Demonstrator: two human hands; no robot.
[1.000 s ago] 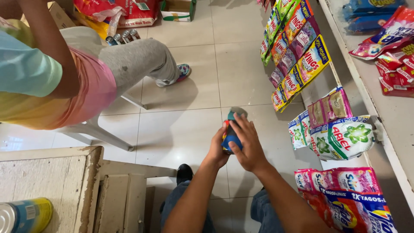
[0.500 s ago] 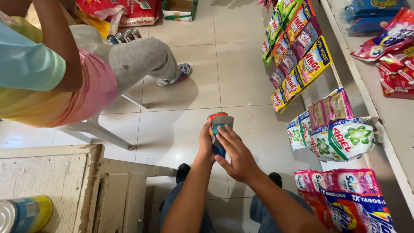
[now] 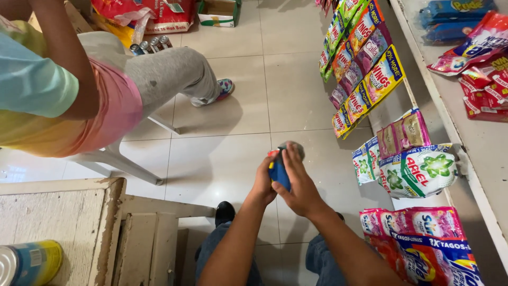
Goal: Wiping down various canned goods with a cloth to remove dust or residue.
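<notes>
Both my hands are raised over the tiled floor, clasped around a small blue, red and yellow packet (image 3: 278, 170) with a grey rounded end showing at its top. My left hand (image 3: 263, 182) grips it from the left side. My right hand (image 3: 299, 182) wraps it from the right, fingers curled over the top. My knees in blue jeans and one black shoe (image 3: 225, 212) show below.
A person in a pink and teal top sits on a white chair (image 3: 114, 159) at left. Hanging strips of sachets (image 3: 360, 69) and detergent packs (image 3: 418, 172) line a white shelf (image 3: 476, 137) at right. A worn wooden counter (image 3: 53, 222) with a can (image 3: 26, 262) is lower left.
My hands have shifted slightly right and lower with the packet, turning it; the red top seen half a second ago is mostly covered by my fingers.
</notes>
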